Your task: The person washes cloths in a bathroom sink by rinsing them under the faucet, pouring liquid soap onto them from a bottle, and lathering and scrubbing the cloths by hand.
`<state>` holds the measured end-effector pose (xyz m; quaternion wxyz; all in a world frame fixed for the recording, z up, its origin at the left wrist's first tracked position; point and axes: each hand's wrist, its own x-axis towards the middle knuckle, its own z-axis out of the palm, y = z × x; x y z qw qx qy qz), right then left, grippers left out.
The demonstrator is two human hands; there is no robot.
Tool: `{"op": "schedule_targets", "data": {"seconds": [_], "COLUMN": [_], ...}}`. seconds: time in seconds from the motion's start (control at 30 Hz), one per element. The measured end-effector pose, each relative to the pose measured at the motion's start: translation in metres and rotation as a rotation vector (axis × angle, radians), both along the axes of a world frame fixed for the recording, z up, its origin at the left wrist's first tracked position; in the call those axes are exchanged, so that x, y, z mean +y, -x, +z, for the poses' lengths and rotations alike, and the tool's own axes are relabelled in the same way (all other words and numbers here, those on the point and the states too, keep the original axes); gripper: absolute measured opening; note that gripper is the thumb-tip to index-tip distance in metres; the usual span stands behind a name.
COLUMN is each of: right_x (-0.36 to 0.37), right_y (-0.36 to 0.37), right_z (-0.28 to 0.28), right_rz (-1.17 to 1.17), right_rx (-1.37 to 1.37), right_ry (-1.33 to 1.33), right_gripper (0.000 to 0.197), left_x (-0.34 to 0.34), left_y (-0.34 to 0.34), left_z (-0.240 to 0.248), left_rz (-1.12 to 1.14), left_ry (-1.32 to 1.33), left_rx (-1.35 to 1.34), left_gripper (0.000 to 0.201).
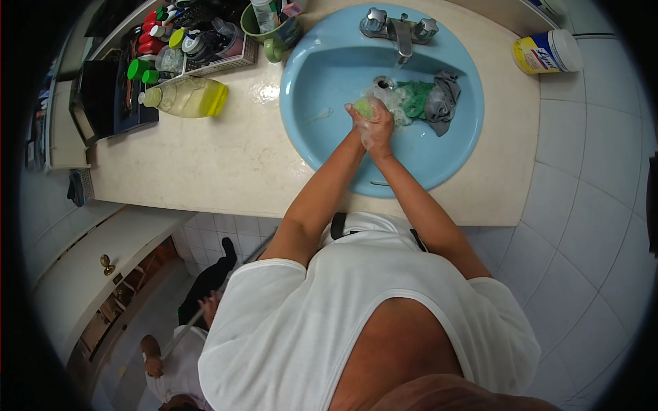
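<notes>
Both my hands are together over the middle of a blue oval sink (301,89), wet with suds. A light-green soapy piece (364,107) shows at the fingertips; whether it is a soap bar or a sponge I cannot tell. My left hand (357,118) is closed against it, partly covered by my right hand (380,127), which also closes around it. Just right of my hands a wet green cloth (415,100) lies in foam, touching a grey cloth (443,103). Above them a metal faucet (402,44) runs a thin stream near the drain (383,83).
On the cream counter (226,157), a bottle of yellow liquid (188,97) lies left of the sink, near a basket (226,61) of bottles and a green mug (273,41). A yellow canister (546,52) is at right. Behind my left side, another person (179,356) holds a stick.
</notes>
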<state>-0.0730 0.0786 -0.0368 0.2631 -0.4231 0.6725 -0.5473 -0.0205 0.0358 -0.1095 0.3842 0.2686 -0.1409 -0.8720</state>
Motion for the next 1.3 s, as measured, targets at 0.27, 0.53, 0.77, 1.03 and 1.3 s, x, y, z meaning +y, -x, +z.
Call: {"op": "schedule_targets", "data": {"seconds": [0.27,0.53,0.77,1.03,1.3], "right_x": [-0.039,-0.083,-0.099,-0.075,-0.08], "right_y": [0.058,0.103,0.111,0.072,0.093], "right_z": [-0.014,-0.04,-0.04,-0.007,-0.026], "right_rz": [-0.044,-0.103,0.09,0.054,-0.244], "right_rx": [-0.028,0.269,0.226,-0.75,-1.102], "right_ry": [-0.173,-0.38,-0.389,-0.078,-0.127], "right_gripper": [0.038,0.056,0.056,0.043,0.034], "left_x": [-0.012,-0.028,-0.059,-0.059,-0.067], "left_y": [0.031,0.057,0.046,0.032,0.07], "left_z": [0.041,0.062,0.041,0.064,0.058], "left_rz": [0.08,0.099,0.233,0.008,0.272], "left_ry": [-0.318,-0.174,-0.208,-0.288,0.37], "left_rx": [-0.175,0.038,-0.335,0.27,-0.663], "left_gripper": [0.038,0.029,0.034,0.036,0.017]}}
